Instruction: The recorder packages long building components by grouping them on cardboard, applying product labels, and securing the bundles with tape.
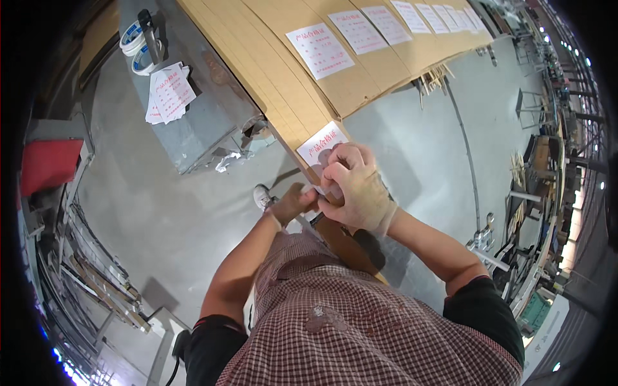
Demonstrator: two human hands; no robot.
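Note:
A long stack of flat brown cardboard (283,77) runs from the middle to the top right, with several white printed labels (320,50) stuck along it. My right hand (356,186), in a thin pale glove, presses on the nearest white label (317,145) at the near end of the cardboard. My left hand (293,202), bare, pinches a corner of the same label or its backing beside the right hand's fingers. Both forearms reach up from my checked shirt (341,321).
A grey metal table (193,128) at the left carries a pile of loose labels (168,93) and rolls of tape (136,45). A red box (48,164) and metal racks stand far left. Grey floor (425,148) lies to the right, with stools and frames at the far right.

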